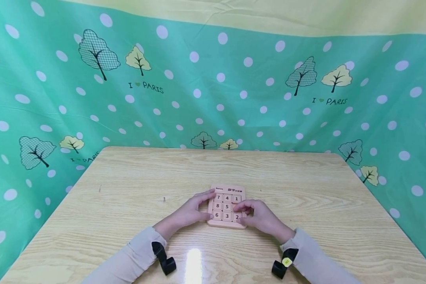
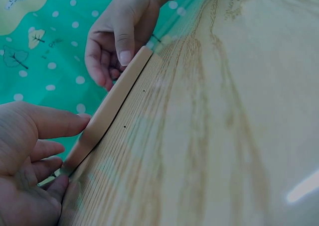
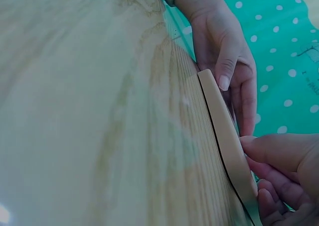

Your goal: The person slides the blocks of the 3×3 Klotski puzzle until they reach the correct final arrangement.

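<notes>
Steadying the number board by its left side, my left hand is clamped on it, thumb beside the 6 and forefinger at the upper corner by the 7. The board lies flat on the worktop, between my two hands. My right hand bends over its right side, thumb on or just beside the 2 tile, forefinger over the right end of the middle row. I cannot tell whether those fingers pinch a piece or only press, and they hide whatever is in that place. The numbers I can read are 7, 4, 1 on top, then 8, 5, then 6, 3, 2; the small print along the upper border is too fine to make out fully.

Both wrist views catch the board edge-on, so its face is out of sight there, and my nearer hand is cut off by the frame each time. My pale sleeves run off the bottom of the head view, each with a black wrist band at the cuff. A white glare washes out part of the wood, and behind hangs a green dotted cloth.
</notes>
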Demonstrator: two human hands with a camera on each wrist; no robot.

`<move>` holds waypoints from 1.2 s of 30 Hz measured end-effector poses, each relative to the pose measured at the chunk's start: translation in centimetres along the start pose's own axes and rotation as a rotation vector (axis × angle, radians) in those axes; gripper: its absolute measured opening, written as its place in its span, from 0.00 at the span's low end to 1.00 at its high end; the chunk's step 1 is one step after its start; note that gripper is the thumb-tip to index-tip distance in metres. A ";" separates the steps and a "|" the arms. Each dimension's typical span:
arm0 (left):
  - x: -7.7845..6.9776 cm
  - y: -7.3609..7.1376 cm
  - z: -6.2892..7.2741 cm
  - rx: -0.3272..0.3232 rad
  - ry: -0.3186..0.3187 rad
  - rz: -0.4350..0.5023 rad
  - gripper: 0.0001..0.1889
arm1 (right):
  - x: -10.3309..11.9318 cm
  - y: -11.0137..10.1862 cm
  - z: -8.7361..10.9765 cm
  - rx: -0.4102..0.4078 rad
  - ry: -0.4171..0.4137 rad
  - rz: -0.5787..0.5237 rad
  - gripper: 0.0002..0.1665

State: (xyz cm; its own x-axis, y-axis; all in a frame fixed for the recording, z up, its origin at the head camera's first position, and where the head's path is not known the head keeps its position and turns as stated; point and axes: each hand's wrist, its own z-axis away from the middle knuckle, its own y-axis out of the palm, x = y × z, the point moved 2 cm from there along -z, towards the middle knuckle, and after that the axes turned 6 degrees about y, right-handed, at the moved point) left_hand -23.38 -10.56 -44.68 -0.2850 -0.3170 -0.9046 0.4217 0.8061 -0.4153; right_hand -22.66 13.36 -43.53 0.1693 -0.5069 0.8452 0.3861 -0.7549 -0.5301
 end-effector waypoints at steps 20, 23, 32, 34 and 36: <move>-0.4 -0.1 0.2 0.001 0.010 0.009 0.37 | 0.4 0.2 -1.4 -0.149 -0.011 0.043 0.15; -0.3 0.0 0.2 0.003 0.005 -0.002 0.37 | 0.5 0.7 -1.2 -0.133 -0.012 -0.007 0.16; -0.4 -0.1 0.2 0.010 0.001 -0.040 0.37 | 1.4 2.5 -0.6 -0.148 -0.030 -0.012 0.13; -0.5 -0.1 0.2 0.010 0.002 -0.038 0.37 | 1.5 2.8 -0.6 -0.151 -0.040 0.000 0.13; -0.4 -0.1 0.3 0.009 0.003 -0.037 0.37 | 1.6 3.1 -0.6 -0.148 -0.047 0.017 0.13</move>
State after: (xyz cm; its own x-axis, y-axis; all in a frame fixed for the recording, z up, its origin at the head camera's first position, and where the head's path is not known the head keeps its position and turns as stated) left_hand -23.06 -10.63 -44.26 -0.3028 -0.3449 -0.8885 0.4188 0.7893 -0.4491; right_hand -21.72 10.01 -43.83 0.2180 -0.5025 0.8366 0.2459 -0.8013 -0.5454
